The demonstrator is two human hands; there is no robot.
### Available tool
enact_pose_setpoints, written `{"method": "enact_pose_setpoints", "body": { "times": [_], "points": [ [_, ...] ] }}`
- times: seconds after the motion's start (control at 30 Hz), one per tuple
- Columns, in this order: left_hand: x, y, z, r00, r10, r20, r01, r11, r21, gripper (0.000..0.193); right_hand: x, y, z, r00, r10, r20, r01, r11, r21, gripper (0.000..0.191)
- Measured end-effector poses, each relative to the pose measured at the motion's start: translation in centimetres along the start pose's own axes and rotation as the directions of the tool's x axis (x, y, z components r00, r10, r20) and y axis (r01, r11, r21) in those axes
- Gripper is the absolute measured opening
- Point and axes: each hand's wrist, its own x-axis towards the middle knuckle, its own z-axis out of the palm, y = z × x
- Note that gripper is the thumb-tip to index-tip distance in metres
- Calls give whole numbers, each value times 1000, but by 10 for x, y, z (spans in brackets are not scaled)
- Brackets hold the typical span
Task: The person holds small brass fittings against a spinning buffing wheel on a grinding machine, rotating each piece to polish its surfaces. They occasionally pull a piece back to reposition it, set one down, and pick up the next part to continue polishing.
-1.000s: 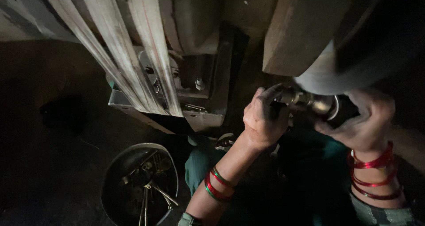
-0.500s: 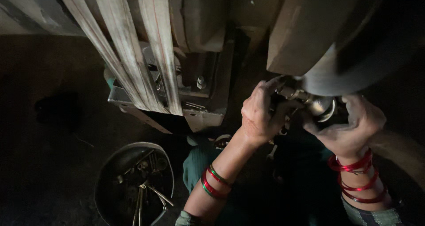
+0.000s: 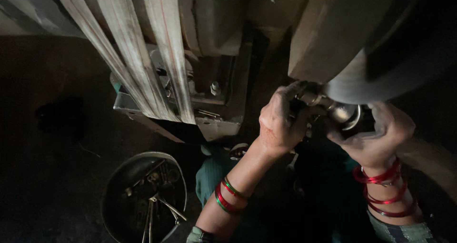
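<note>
My left hand [image 3: 280, 121] is closed around the left end of a shiny metal shaft part [image 3: 333, 109] that sticks out under a big dark machine housing [image 3: 381, 47]. My right hand [image 3: 376, 136] cups the same part from the right and below, fingers curled around its round silvery end. Both wrists carry red and green bangles [image 3: 227, 195]. The exact shape of the metal part is hidden by my fingers and the poor light.
Wide pale flat belts [image 3: 143, 57] run diagonally across the machine frame [image 3: 214, 114] at upper left. A round metal pan [image 3: 143, 195] with several tools, pliers among them, sits on the dark floor at lower left. Teal cloth [image 3: 212, 174] lies beneath my left arm.
Both hands shifted slightly on the metal part; my right hand has moved lower and closer under its end. The view has drifted a little.
</note>
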Motion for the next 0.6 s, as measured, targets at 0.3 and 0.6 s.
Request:
{"method": "enact_pose_setpoints", "body": {
  "times": [0.3, 0.6],
  "points": [
    [1, 2, -5, 986, 163, -18, -164, 986, -25, 50, 16, -14, -15, 984, 111, 138, -115, 993, 21, 94],
    [-6, -7, 8, 989, -125, -82, 128, 991, 41, 55, 18, -10, -2, 998, 66, 17, -68, 992, 110, 88]
  ]
}}
